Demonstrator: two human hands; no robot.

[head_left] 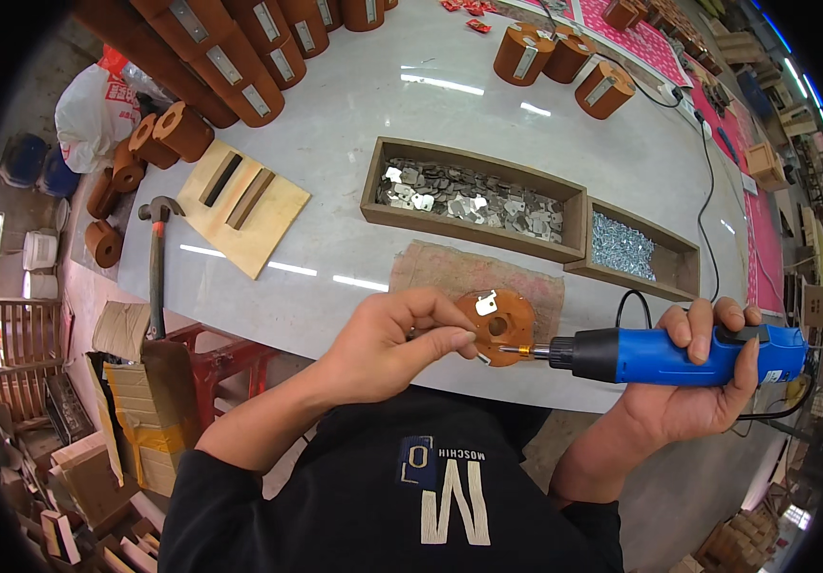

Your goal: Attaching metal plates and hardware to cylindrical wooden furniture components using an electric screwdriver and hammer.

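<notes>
My right hand [664, 411] is wrapped around a blue electric screwdriver [602, 355], held level with its bit pointing left. My left hand [373, 344] has thumb and forefinger pinched close to the bit's tip; whatever is between them is too small to make out. Below the fingertips and bit stands a round brown wooden piece [520, 315] with a hole in its middle. A small shiny metal plate [486, 304] rests on its top, and a second metal edge shows by my left fingertips. The piece sits on a worn reddish cloth [426, 272].
Beyond the cloth, one wooden tray [474, 235] holds metal plates, another [633, 287] screws. A board with two strips [268, 244] and a hammer [158, 253] are at left. Brown cylinders [249, 95] stack far left; several more [523, 57] stand far right near a black cable [707, 191].
</notes>
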